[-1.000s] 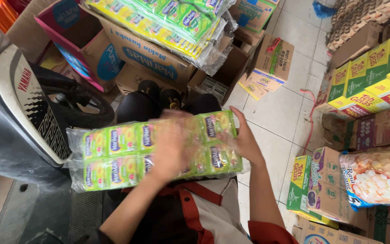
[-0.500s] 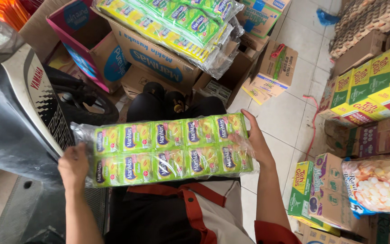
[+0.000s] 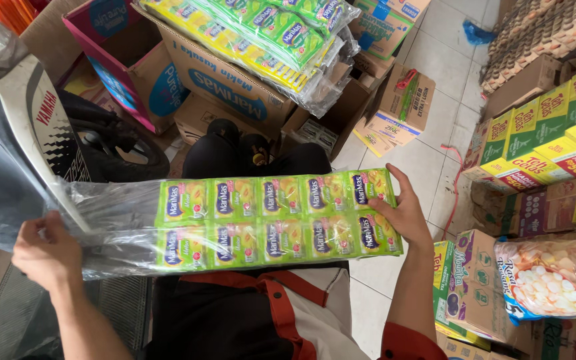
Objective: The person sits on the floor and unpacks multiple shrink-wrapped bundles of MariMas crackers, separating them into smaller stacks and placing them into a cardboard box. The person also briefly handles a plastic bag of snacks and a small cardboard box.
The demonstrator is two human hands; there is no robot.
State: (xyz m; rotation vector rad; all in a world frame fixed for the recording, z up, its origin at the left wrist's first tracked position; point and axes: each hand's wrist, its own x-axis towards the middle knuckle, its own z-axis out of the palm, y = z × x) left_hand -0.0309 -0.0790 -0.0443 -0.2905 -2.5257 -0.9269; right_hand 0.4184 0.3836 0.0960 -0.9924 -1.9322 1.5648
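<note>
The sachets [image 3: 275, 213] already sat packed in the clear bag [image 3: 111, 227] — right hand [image 3: 405, 213] cupped their end, left hand [image 3: 45, 250] clenched the empty neck, not yet tied.

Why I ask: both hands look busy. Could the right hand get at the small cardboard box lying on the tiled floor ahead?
Probably not as things stand: the right hand grips the end of the green sachet pack, and the small cardboard box lies well beyond it, though the tiled floor between is bare.
</note>
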